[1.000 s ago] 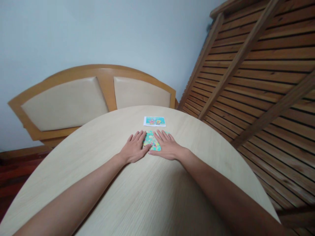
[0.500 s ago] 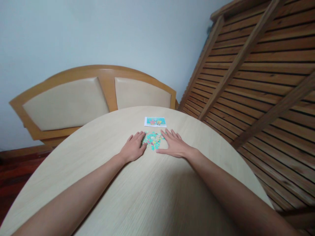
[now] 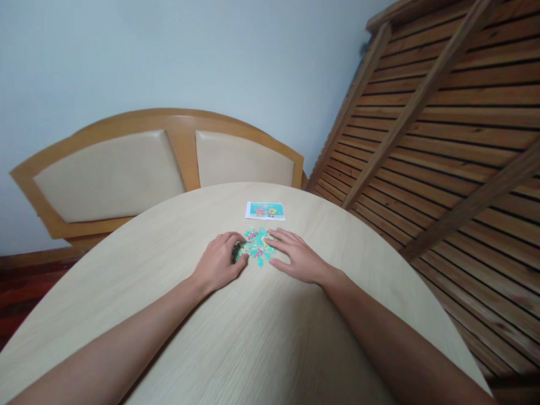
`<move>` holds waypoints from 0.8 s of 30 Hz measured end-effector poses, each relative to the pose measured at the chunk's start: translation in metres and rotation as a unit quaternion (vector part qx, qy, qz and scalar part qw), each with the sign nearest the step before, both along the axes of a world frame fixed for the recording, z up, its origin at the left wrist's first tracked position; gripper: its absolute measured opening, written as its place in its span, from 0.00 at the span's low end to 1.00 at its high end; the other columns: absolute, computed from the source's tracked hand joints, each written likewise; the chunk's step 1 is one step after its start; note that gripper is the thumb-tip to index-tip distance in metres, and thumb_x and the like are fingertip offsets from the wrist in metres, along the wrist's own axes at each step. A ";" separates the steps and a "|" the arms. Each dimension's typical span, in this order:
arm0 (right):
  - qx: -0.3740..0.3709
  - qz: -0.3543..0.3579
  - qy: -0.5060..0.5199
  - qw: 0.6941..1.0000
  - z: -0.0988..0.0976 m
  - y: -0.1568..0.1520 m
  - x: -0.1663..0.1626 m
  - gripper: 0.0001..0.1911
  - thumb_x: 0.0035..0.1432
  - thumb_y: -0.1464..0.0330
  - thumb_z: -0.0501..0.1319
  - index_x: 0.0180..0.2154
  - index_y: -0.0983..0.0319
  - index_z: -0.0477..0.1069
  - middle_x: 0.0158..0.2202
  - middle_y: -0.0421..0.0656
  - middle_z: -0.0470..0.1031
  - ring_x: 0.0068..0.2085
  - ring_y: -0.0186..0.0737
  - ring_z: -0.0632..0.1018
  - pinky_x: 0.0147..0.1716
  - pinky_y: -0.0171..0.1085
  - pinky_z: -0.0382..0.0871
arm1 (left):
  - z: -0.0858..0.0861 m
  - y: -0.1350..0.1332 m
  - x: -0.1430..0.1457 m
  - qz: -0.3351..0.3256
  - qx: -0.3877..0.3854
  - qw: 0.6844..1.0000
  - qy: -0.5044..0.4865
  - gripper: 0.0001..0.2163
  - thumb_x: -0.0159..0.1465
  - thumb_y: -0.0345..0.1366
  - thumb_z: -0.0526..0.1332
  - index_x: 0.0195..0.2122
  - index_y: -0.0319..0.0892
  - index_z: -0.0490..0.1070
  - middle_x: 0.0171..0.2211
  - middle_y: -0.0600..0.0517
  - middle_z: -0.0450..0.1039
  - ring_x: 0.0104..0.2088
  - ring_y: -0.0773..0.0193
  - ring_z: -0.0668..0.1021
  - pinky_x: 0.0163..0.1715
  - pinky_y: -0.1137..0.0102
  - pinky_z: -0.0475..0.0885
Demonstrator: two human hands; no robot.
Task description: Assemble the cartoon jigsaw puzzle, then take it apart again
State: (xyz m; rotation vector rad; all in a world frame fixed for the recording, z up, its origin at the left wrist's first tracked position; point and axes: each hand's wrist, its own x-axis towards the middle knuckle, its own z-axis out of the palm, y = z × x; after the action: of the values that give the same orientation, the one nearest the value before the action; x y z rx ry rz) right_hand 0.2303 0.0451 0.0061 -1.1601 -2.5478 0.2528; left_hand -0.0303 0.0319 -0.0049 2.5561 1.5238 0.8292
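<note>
A loose pile of small jigsaw puzzle pieces (image 3: pixel 256 245), mostly turquoise with some pink, yellow and white, lies on the table between my hands. At its left side, my left hand (image 3: pixel 221 259) curves around the edge, fingers bent and thumb apart, touching pieces. On the opposite side my right hand (image 3: pixel 296 257) rests with its fingers stretched over the pile's edge and the thumb apart. Neither hand grips a piece that I can make out. Just beyond the pile lies a picture card (image 3: pixel 265 211) showing a pink and a yellow cartoon figure on turquoise.
The round, pale wooden table (image 3: pixel 177 225) fills the foreground. Behind it stands a wooden bench or headboard with cream padded panels (image 3: pixel 109 174), against a pale wall (image 3: pixel 189 50). A slatted wooden panel (image 3: pixel 442 124) leans at the right.
Both hands have moved slightly toward me, and the pieces lie closer together in a denser pile. My left fingers are more bent. The picture card stays in place.
</note>
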 end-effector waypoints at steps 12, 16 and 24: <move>0.091 0.037 0.106 0.990 -0.009 0.005 -0.006 0.12 0.62 0.65 0.63 0.47 0.56 0.80 0.54 0.46 0.77 0.56 0.48 0.73 0.58 0.51 0.66 | 0.000 0.003 0.000 -0.021 0.024 0.999 -0.018 0.08 0.67 0.38 0.60 0.45 0.43 0.73 0.49 0.45 0.73 0.49 0.51 0.74 0.51 0.54 0.71; 0.090 0.124 0.109 0.982 -0.008 0.001 -0.008 0.09 0.62 0.66 0.64 0.43 0.54 0.81 0.53 0.44 0.77 0.57 0.48 0.73 0.58 0.50 0.66 | 0.006 -0.005 0.004 -0.060 0.038 0.997 0.018 0.05 0.67 0.34 0.60 0.39 0.44 0.76 0.46 0.46 0.74 0.48 0.53 0.74 0.51 0.55 0.70; 0.129 0.078 0.123 0.981 -0.007 0.003 -0.006 0.08 0.58 0.70 0.65 0.27 0.58 0.77 0.43 0.40 0.83 0.51 0.49 0.77 0.52 0.50 0.70 | 0.014 -0.009 0.009 -0.125 0.052 0.989 0.059 0.08 0.68 0.32 0.57 0.38 0.43 0.76 0.40 0.49 0.79 0.49 0.53 0.72 0.53 0.55 0.67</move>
State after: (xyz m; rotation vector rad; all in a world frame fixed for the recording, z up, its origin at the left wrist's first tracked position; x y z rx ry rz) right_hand 0.2242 0.0477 -0.0013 -0.7825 -2.3686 0.0920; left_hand -0.0216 0.0228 0.0091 2.8404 1.1784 0.7555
